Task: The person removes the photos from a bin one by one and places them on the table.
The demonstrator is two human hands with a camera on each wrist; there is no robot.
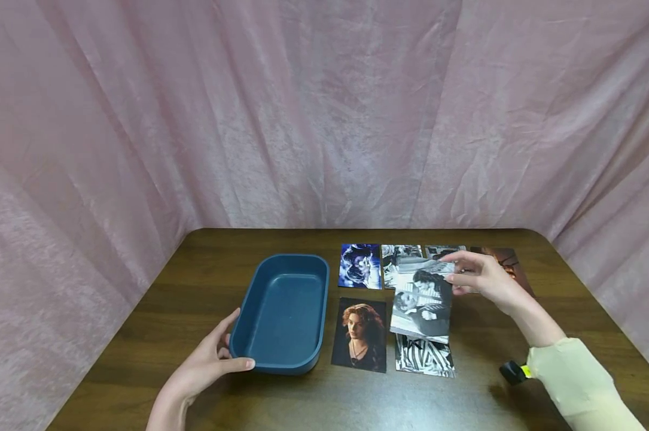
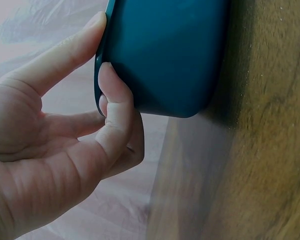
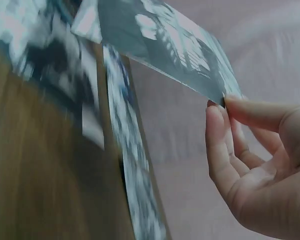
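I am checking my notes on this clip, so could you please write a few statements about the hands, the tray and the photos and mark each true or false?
1. The right hand pinches a black-and-white photo lifted off the table. True.
2. The left hand lies flat on the table, away from the blue tray. False: its thumb and fingers hold the tray's near corner.
3. The tray holds several photos. False: nothing shows inside it.
4. A colour portrait photo lies just right of the tray. True.
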